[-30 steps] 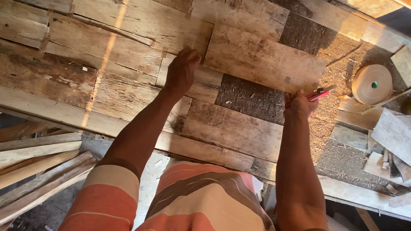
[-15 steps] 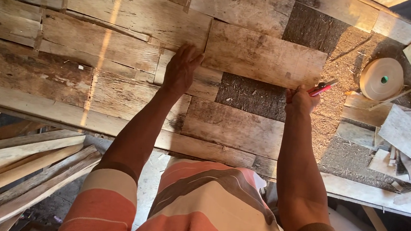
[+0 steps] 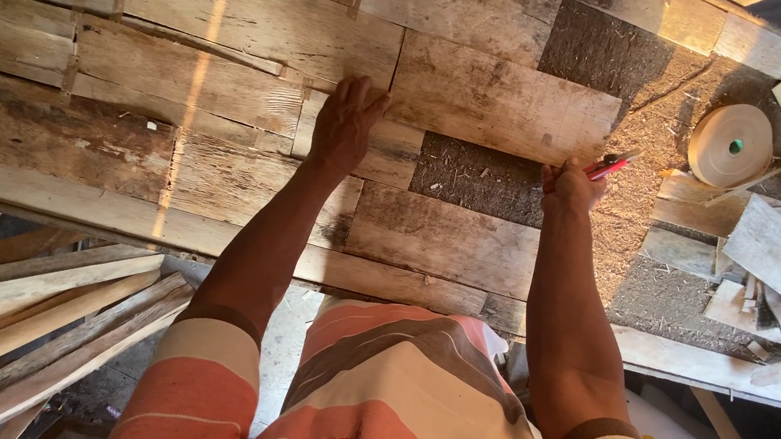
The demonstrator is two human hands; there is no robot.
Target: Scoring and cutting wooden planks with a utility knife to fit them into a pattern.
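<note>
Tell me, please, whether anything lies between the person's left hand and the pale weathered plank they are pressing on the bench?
Nothing visible does. The left hand lies flat at the left end of the pale weathered plank, fingers touching its edge. The right hand, with a red pencil in its grip, rests at the plank's lower right edge.

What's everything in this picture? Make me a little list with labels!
Place: a workbench covered with old wooden boards
Left hand: flat on the boards, fingers at the edge of a wide plank
Right hand: closed around a red pencil at the plank's lower right edge
Nearby: a roll of tape, wood offcuts, sawdust
Below the bench: long wooden strips
</note>
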